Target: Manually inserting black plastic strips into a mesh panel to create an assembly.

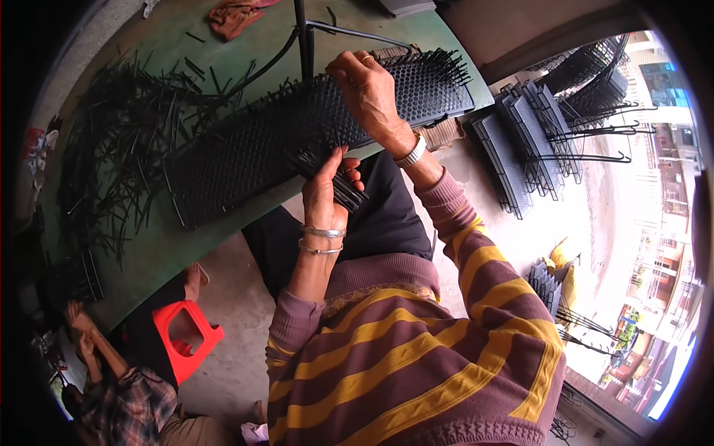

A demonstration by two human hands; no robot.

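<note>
My left hand [326, 195] is closed round a bundle of thin black sticks [349, 197], held just off the near edge of a long black perforated panel [245, 167]. My right hand [368, 93] is above the panel's right half, fingers bent together; whatever is between the fingertips is too small to make out. The panel lies at a slant on the green table [141, 286]. Many short black sticks [450, 67] stand up from its far right part, with more along its far edge.
A loose heap of black sticks [123, 141] covers the table's left. Behind the panel rises a black metal stand [301, 37], near an orange-red cloth [234, 16]. Stacked panels with wire hooks [532, 137] stand at right. A red stool [186, 338] and another person [130, 401] are at lower left.
</note>
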